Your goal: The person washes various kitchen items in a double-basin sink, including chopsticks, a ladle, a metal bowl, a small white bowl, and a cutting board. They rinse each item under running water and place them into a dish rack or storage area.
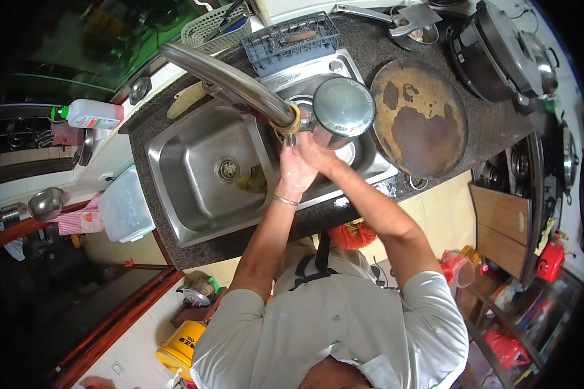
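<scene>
Both my hands are together under the end of the steel faucet (233, 81), over the divider and right basin of the sink (182, 146). My left hand (293, 170) is wet, its palm turned up and flat; the faucet end covers its fingertips. Against it lies my right hand (316, 155), its fingers hidden behind a steel cylinder with a round grey-green top (344, 107). That cylinder seems joined to the faucet by a brass-coloured ring (296, 120). I see nothing held in either hand. A limp yellow-green piece (252, 180) lies beside the left basin's drain (227, 169).
Right of the sink, a large round brown board (422, 120) lies on the dark counter. Behind are a grey rack (289, 42), a pan (412, 35) and a black cooker (493, 55). A white bottle (94, 115) stands left, above a translucent bin (126, 206).
</scene>
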Available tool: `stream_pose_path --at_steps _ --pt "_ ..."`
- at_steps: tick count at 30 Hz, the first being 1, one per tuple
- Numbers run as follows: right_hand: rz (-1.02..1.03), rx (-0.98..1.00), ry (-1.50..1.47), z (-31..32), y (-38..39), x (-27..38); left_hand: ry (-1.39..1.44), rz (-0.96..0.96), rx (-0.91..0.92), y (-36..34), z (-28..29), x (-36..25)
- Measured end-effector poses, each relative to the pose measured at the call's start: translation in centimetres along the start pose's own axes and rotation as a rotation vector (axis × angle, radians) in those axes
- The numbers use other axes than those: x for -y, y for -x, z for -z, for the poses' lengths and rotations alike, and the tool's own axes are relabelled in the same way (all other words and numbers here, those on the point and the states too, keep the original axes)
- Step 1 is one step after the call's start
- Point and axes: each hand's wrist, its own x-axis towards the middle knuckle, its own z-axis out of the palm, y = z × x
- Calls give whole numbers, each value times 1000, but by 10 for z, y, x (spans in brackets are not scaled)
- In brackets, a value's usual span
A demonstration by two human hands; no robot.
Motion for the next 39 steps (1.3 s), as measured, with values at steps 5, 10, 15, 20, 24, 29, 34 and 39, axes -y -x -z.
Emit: stream_pose_path --at_steps 5,10,15,20,24,29,34,39 --pt "-110 74 53 9 15 58 -16 42 282 -15 55 -14" --pt "153 -197 220 -19 7 7 -29 -45 166 -15 24 -3" --pt "-84 12 -122 2 -5 -13 59 50 131 0 3 4" --pt "78 -167 -89 -16 23 25 -166 -140 157 -9 17 -7" --pt "50 11 -20 8 2 -15 -19 52 94 4 -6 1" --pt "124 21 22 10 1 -12 -202 -84 78 8 -5 6" --pt "178 -62 -68 8 29 24 -186 -94 -38 -10 47 -13" --pt "27 121 -203 23 36 27 -163 -134 -165 -27 73 -19"
